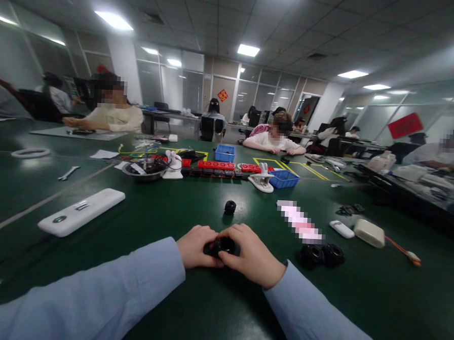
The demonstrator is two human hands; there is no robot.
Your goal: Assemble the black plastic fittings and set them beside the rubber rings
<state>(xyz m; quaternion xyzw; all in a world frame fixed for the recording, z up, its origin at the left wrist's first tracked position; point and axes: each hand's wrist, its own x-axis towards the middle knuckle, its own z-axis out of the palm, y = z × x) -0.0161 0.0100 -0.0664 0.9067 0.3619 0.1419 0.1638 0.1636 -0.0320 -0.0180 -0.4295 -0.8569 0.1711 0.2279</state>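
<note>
Both my hands meet around a round black part (224, 246) low over the green table (159, 308). My left hand (199, 245) grips it from the left, its fingers partly hidden. From the right, my right hand (247, 252) curls its thumb and fingers around the same part. Just beyond them, a small black ribbed piece (230, 207) rests on the table. Two black rings (313, 254) lie side by side to the right of my right hand.
A long white device (82, 211) and a wrench (68, 173) lie left. Ahead are a metal bowl (144, 175), red power strips (215, 165) and blue baskets (283, 179). A beige box (369, 233) is right. People sit across the table.
</note>
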